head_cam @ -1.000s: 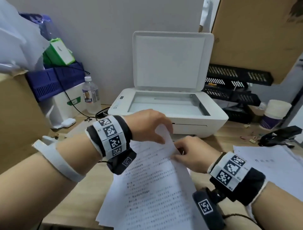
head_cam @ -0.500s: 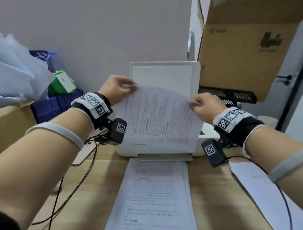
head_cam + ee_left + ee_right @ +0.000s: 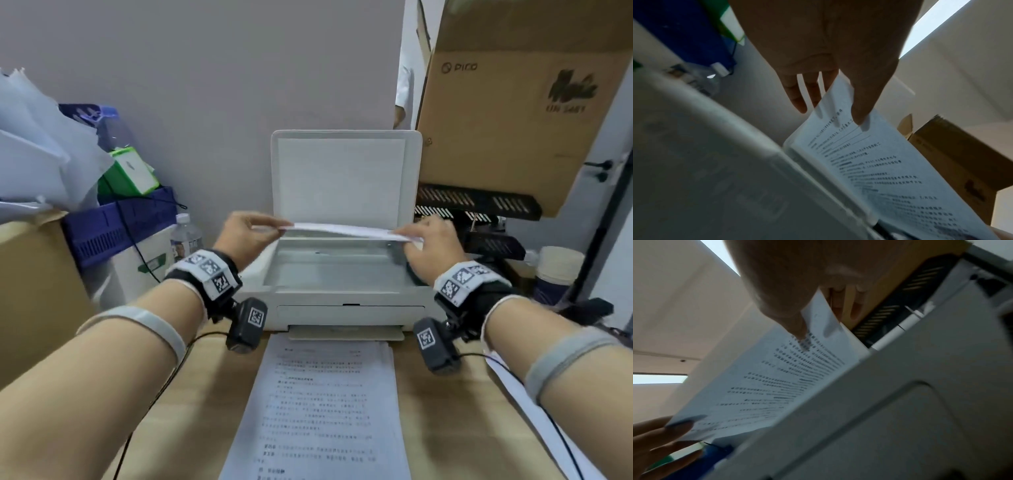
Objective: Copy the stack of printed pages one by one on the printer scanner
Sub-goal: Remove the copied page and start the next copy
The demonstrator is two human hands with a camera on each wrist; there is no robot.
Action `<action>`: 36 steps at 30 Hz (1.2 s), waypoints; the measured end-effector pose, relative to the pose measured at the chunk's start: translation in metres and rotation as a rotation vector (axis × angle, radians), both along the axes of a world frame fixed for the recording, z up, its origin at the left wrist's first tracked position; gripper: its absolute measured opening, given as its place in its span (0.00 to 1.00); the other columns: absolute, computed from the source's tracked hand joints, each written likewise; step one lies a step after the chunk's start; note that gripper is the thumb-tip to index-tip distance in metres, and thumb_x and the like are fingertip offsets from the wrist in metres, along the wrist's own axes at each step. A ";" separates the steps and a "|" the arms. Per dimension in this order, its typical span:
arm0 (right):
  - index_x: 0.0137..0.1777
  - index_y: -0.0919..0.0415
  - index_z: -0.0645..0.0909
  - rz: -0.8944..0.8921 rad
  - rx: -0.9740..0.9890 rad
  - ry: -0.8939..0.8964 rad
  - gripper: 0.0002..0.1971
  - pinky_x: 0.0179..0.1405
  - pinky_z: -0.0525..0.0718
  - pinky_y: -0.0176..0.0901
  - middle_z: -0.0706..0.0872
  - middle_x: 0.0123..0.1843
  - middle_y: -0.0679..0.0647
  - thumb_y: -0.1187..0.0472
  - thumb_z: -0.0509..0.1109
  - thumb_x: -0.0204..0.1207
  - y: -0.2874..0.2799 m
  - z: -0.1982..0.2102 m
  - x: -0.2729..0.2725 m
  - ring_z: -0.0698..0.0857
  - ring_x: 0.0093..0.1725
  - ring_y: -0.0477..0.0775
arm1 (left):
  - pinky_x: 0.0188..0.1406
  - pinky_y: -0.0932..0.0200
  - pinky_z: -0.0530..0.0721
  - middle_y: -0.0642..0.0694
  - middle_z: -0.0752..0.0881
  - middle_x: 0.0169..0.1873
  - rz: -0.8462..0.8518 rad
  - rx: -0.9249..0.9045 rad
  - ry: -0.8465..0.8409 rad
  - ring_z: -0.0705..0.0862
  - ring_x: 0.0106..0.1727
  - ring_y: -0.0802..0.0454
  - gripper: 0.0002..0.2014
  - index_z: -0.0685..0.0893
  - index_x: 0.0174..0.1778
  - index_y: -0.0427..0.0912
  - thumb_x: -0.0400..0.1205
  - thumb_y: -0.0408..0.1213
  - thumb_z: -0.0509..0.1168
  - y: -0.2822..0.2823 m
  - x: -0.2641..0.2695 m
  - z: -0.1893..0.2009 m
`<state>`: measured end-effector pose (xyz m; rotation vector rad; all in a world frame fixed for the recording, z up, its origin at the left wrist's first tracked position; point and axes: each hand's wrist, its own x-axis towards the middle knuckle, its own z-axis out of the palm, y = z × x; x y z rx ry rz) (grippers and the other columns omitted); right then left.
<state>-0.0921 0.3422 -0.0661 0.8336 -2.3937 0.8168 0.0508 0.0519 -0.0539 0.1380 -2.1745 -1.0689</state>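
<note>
Left hand and right hand each pinch a side edge of the page, print down, above the scanner glass; lower level, squaring to the 12 o'clock edge.

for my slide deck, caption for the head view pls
Both hands, left and right, hold a printed page over the open scanner.
</note>
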 end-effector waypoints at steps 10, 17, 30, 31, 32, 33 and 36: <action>0.67 0.42 0.82 -0.051 0.251 -0.145 0.17 0.66 0.75 0.52 0.78 0.63 0.49 0.50 0.55 0.85 0.006 -0.053 -0.009 0.73 0.66 0.54 | 0.46 0.57 0.86 0.54 0.87 0.59 0.108 -0.082 -0.320 0.86 0.44 0.55 0.22 0.90 0.50 0.59 0.77 0.28 0.57 0.006 0.000 -0.049; 0.61 0.43 0.82 -0.108 0.314 -0.071 0.17 0.60 0.78 0.52 0.79 0.57 0.49 0.49 0.52 0.84 0.003 -0.058 0.002 0.77 0.59 0.53 | 0.38 0.58 0.83 0.50 0.88 0.61 0.236 -0.258 -0.368 0.85 0.38 0.50 0.21 0.91 0.52 0.51 0.81 0.31 0.53 0.012 0.001 -0.046; 0.68 0.43 0.80 -0.061 0.275 -0.138 0.17 0.66 0.73 0.52 0.78 0.64 0.50 0.49 0.55 0.85 0.004 -0.049 0.001 0.74 0.67 0.53 | 0.47 0.59 0.85 0.50 0.82 0.59 0.106 -0.119 -0.415 0.82 0.58 0.52 0.23 0.88 0.57 0.47 0.79 0.24 0.52 0.013 -0.003 -0.038; 0.70 0.44 0.79 -0.049 0.238 -0.175 0.18 0.69 0.70 0.53 0.77 0.67 0.51 0.49 0.56 0.85 0.001 -0.043 0.000 0.73 0.70 0.54 | 0.47 0.60 0.85 0.48 0.82 0.61 0.074 -0.030 -0.388 0.82 0.59 0.53 0.23 0.87 0.59 0.46 0.79 0.23 0.52 0.010 -0.007 -0.032; 0.71 0.44 0.78 -0.035 0.194 -0.214 0.18 0.71 0.69 0.54 0.76 0.69 0.53 0.49 0.57 0.85 -0.003 -0.036 -0.002 0.71 0.72 0.55 | 0.51 0.59 0.83 0.46 0.83 0.61 0.063 0.031 -0.354 0.82 0.60 0.51 0.23 0.86 0.60 0.45 0.78 0.22 0.54 0.008 -0.012 -0.022; 0.71 0.45 0.78 -0.015 0.152 -0.245 0.17 0.74 0.69 0.56 0.75 0.70 0.54 0.50 0.58 0.84 -0.009 -0.027 -0.004 0.71 0.73 0.56 | 0.56 0.56 0.81 0.43 0.85 0.61 0.068 0.077 -0.315 0.82 0.61 0.48 0.21 0.86 0.61 0.43 0.78 0.22 0.56 0.004 -0.019 -0.012; 0.70 0.49 0.79 0.079 0.082 -0.279 0.17 0.75 0.69 0.53 0.75 0.71 0.55 0.53 0.62 0.83 -0.031 0.005 -0.008 0.73 0.72 0.56 | 0.65 0.47 0.82 0.37 0.85 0.62 0.072 0.331 -0.208 0.87 0.59 0.43 0.19 0.80 0.68 0.39 0.82 0.25 0.58 -0.004 -0.048 0.020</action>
